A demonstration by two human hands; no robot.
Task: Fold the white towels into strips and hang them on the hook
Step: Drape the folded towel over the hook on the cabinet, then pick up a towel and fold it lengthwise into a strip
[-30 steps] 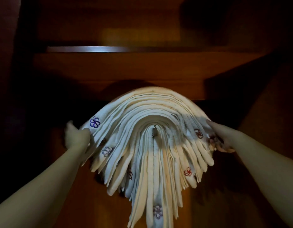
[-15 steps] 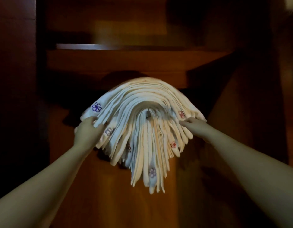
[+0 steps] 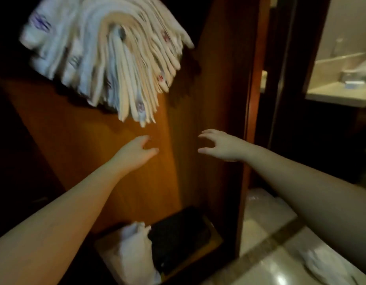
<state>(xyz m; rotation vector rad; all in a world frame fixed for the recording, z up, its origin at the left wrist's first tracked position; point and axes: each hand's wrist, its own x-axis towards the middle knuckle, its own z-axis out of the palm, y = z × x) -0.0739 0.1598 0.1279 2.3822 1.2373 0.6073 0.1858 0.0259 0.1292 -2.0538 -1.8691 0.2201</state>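
Closest and lowest, a white plastic bag (image 3: 134, 249) lies crumpled beside a black thing (image 3: 178, 235) on a low wooden shelf (image 3: 216, 240). Another crumpled white bag (image 3: 325, 266) lies on the shiny floor (image 3: 266, 229) at the lower right.

Higher up, both arms reach toward the wooden panel (image 3: 95, 145). The left hand (image 3: 136, 152) holds nothing; its grip is loose, with the fingers and thumb a little apart. The right hand (image 3: 223, 146) also holds nothing; its fingers are spread and softly bent. The two hands are well apart from each other.

Above them, the white towels (image 3: 108, 58) hang in many folded strips over the hook (image 3: 122, 33). They fan out on both sides and look blurry. Neither hand touches them.

Farthest away, on the right, a pale sink surface (image 3: 338, 93) shows through a doorway.
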